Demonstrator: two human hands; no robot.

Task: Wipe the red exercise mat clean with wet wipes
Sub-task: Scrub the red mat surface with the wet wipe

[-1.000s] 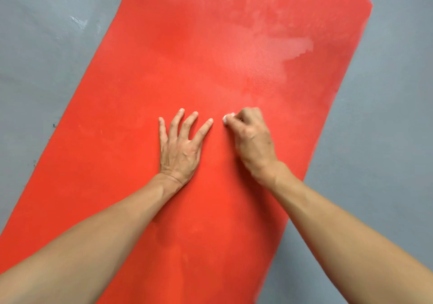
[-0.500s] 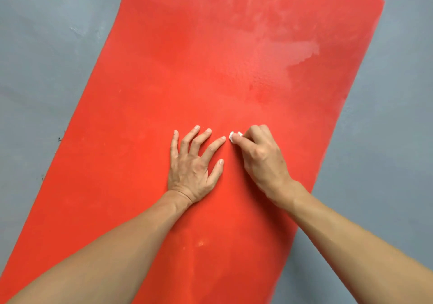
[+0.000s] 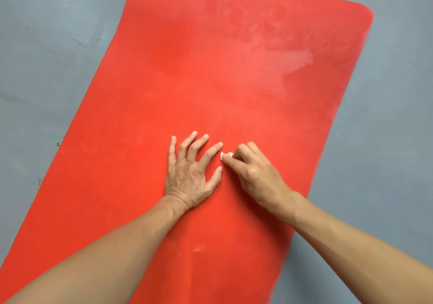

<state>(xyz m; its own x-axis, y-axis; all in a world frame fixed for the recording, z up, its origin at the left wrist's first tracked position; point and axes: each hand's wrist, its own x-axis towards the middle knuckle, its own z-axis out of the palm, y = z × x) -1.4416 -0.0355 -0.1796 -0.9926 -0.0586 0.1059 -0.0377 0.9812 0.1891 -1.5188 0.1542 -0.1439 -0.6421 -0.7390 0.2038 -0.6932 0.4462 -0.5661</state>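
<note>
Right hand (image 3: 255, 175) with wipe (image 3: 226, 155) seemingly nearer left hand (image 3: 191, 170)

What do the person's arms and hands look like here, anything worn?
Both arms are bare as far as the view shows: no sleeves in sight. The left hand and right hand have no gloves, and no rings, watch or wristband are visible. Fingernails look short and unpainted. No markings are visible.

Mat (image 3: 210, 88) was bright red-orange, plain, no print. A paler, whitish-pink hazy patch (image 3: 288, 55) sat toward its far right corner, ragged at the edge. Faint pale specks (image 3: 196, 248) marked the near part between my forearms. Floor (image 3: 46, 69) was flat blue-grey with a few light scuffs. The wipe (image 3: 226, 155) I pinched in my right hand (image 3: 255, 175) was white.
</note>
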